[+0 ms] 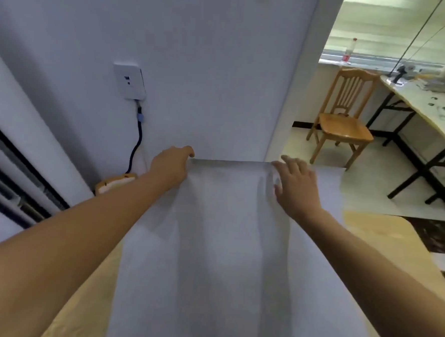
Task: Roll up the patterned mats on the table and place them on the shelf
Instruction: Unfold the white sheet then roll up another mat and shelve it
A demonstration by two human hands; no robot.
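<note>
A long pale grey mat point(223, 259) lies spread along the wooden table point(379, 230), its plain side up, running from the near edge to the far end. My left hand point(170, 166) grips the mat's far left corner, fingers curled over the edge. Stretched out at the far right part of that edge, my right hand point(297, 186) rests on the mat with fingers straight and spread. The far edge looks slightly lifted between both hands. No pattern shows on the visible side.
A white wall with a socket point(129, 82) and a black cable point(137, 139) stands just behind the table end. A wooden chair point(343, 118) and a long desk point(428, 102) with clutter stand at the right. Window frames run along the left.
</note>
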